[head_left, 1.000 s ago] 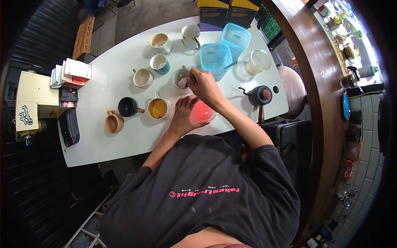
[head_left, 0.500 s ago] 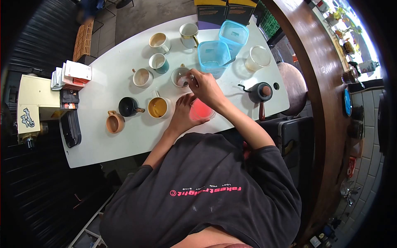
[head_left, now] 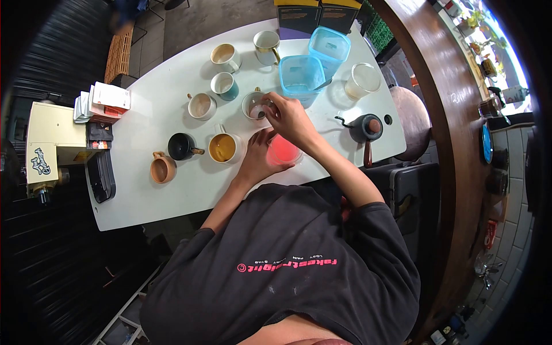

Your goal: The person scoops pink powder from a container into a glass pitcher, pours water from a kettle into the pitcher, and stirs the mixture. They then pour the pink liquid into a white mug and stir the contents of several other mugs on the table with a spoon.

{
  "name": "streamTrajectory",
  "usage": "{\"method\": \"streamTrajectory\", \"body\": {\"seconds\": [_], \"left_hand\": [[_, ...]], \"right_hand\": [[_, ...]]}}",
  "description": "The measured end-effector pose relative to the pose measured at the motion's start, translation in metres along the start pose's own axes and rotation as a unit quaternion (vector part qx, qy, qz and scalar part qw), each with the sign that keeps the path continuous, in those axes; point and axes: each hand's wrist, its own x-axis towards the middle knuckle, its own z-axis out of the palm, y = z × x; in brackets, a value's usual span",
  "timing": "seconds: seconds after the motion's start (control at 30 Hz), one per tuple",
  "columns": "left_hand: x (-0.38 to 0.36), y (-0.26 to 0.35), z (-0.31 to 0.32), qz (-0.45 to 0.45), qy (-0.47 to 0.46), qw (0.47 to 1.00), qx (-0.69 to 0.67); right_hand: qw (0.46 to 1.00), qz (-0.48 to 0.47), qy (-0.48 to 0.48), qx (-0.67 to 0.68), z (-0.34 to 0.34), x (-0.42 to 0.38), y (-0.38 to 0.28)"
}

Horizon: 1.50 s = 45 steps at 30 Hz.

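My left hand [head_left: 259,156] is wrapped round a clear container [head_left: 286,150] with pinkish-red contents, standing near the table's front edge. Above and beyond it, my right hand [head_left: 289,118] reaches over a pale mug [head_left: 251,102], its fingers pinched together at the mug's right rim. A small dark tip shows below those fingers, inside the mug; what it belongs to is hidden. To the left of my hands stands a white mug with yellow inside [head_left: 223,148]. A white-and-teal cup [head_left: 225,86] is just behind the pale mug.
Several mugs stand leftward, including a black mug [head_left: 181,146] and a terracotta mug [head_left: 163,168]. Two blue tubs [head_left: 302,76] and a clear glass [head_left: 363,80] stand at the back right. A black gooseneck kettle [head_left: 366,128] is right of my forearm.
The view has shifted slightly, so the table things sit a little further right. My right-hand fingers have moved slightly at the mug; my left hand keeps its hold.
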Motion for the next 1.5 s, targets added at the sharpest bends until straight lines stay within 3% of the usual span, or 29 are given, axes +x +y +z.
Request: {"method": "streamTrajectory", "body": {"seconds": [0.13, 0.37, 0.57, 0.63, 0.73, 0.87, 1.03, 1.1, 1.5], "left_hand": [[0.000, -0.004, 0.002, 0.011, 0.007, 1.000, -0.002], [-0.001, -0.006, 0.003, 0.018, 0.008, 1.000, -0.001], [-0.005, -0.005, 0.004, 0.009, 0.017, 1.000, 0.004], [-0.009, -0.006, 0.005, 0.017, 0.054, 0.995, -0.076], [-0.006, -0.003, -0.001, 0.025, 0.035, 0.990, -0.134], [-0.007, -0.003, -0.001, 0.068, 0.042, 0.992, -0.102], [-0.010, 0.008, -0.003, 0.075, 0.066, 0.984, -0.145], [-0.008, 0.008, -0.004, 0.085, 0.065, 0.980, -0.167], [0.002, 0.032, -0.030, 0.137, 0.097, 0.975, -0.148]], "right_hand": [[0.998, 0.050, -0.040, -0.012, -0.007, 0.004, -0.011], [0.997, 0.043, -0.055, -0.037, -0.006, 0.006, -0.006], [0.999, -0.005, 0.006, -0.045, -0.005, 0.001, -0.017], [1.000, 0.000, -0.006, -0.024, -0.014, -0.008, -0.034], [0.999, 0.029, -0.040, -0.005, -0.040, -0.022, -0.049], [0.998, 0.060, 0.022, 0.001, -0.062, -0.050, -0.040], [0.993, 0.112, 0.031, 0.038, -0.060, -0.095, -0.010], [0.991, 0.126, -0.017, 0.041, -0.062, -0.108, -0.010], [0.986, 0.105, 0.036, 0.125, -0.049, -0.112, -0.024]]}}
